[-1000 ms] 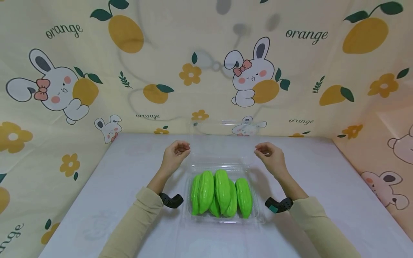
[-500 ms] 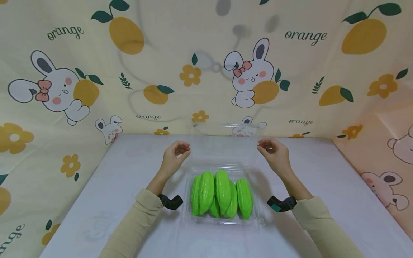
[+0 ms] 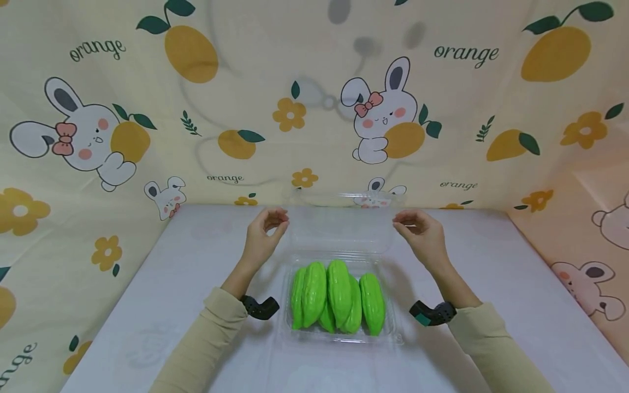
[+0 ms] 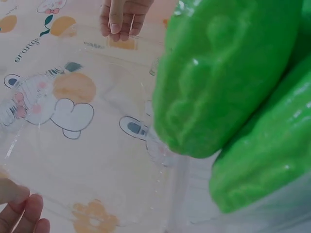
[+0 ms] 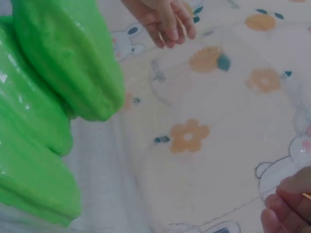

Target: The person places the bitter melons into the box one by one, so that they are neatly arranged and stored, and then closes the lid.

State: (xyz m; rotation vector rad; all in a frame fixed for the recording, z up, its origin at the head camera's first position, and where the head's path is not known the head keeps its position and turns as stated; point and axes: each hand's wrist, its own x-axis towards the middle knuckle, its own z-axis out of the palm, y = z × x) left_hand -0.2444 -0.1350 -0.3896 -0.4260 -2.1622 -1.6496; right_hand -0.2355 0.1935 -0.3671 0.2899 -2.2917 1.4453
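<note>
A clear plastic clamshell container (image 3: 339,338) sits on the table, its clear lid (image 3: 339,229) raised at the back. Inside lie several glossy green fruits (image 3: 339,289), long and ridged like bitter melons. My left hand (image 3: 263,233) pinches the lid's left edge between thumb and fingertips. Opposite it, my right hand (image 3: 423,237) pinches the right edge. In the left wrist view the green fruits (image 4: 218,82) fill the upper right, with the left fingers (image 4: 31,213) at the lower left. The right fingers (image 5: 286,213) show at the right wrist view's lower corner.
White cloth covers the table (image 3: 172,338). A printed curtain (image 3: 304,54) with rabbits and oranges stands close behind the lid and along both sides. Each wrist carries a black camera mount, one by the left sleeve (image 3: 196,338), one by the right sleeve (image 3: 496,349).
The lid's far edge has sunk slightly in the head view. My right hand has shifted a little outward and up, my left hand slightly up. The green fruits have stayed put.
</note>
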